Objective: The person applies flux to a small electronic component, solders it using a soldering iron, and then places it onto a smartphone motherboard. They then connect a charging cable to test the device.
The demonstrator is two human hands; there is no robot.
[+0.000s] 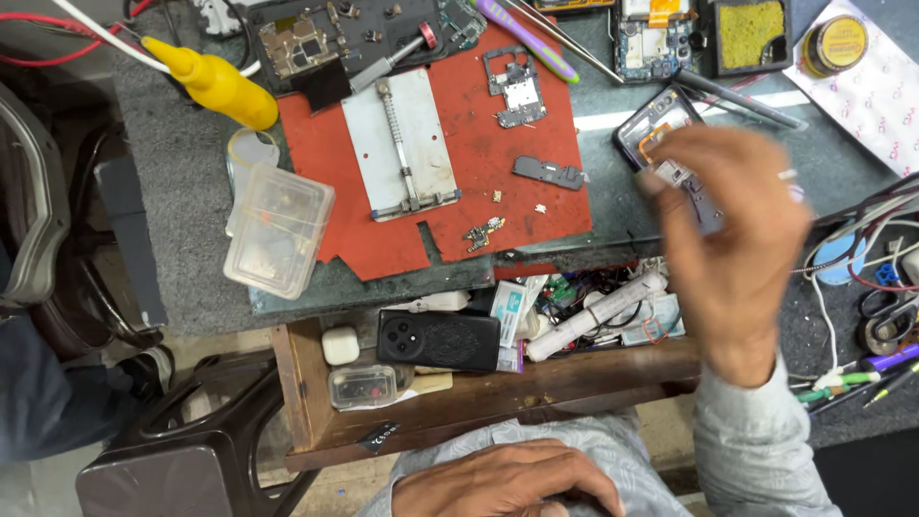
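Note:
My right hand (742, 239) is raised and blurred over the right part of the bench, back toward me, with a ring on one finger. Its fingertips sit by an opened dark phone body (656, 120), close to a small grey piece (673, 173); I cannot tell whether the fingers pinch that piece. My left hand (507, 482) lies flat on my lap in grey cloth, fingers apart, holding nothing. A red work mat (469, 206) carries a metal board holder (402, 144), a bare circuit board (518, 91), a small black part (547, 172) and a tiny flex part (483, 233).
A yellow squeeze bottle (218, 84) and a clear plastic box (278, 230) stand left of the mat. The open wooden drawer (536, 383) holds a black phone (438, 340), a white case (340, 345) and a white tube (593, 316). Cables and tools (881, 316) crowd the right; a dark stool (191, 450) stands lower left.

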